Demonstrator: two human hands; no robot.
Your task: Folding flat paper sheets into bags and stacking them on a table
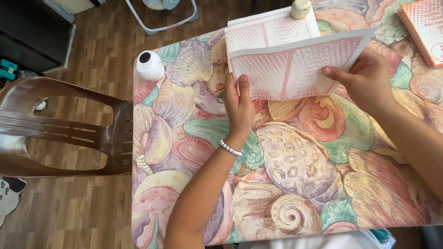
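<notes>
1. Head view, surroundings: I work at a table (184, 138) covered with a cloth printed with large seashells. A small white round camera-like device (149, 65) stands near its far left corner, well apart from my hands. A stack of pink-printed sheets (270, 32) lies at the far edge, weighted by a cream round object (300, 8). Another pink stack (427, 30) sits at the far right corner. A brown plastic chair (64, 129) stands against the table's left side.
2. Grip: my left hand (240, 108) is closed on the near left edge of a pink-printed paper sheet (295, 64), thumb on top, fingers beneath. My right hand (367, 80) pinches the sheet's right side, thumb pressed on the face. The sheet is lifted and tilted, just in front of the weighted stack and overlapping it in view.
3. Room: the cloth between me and the sheet is bare. The left table edge lies near my left hand; wooden floor shows beyond it.
</notes>
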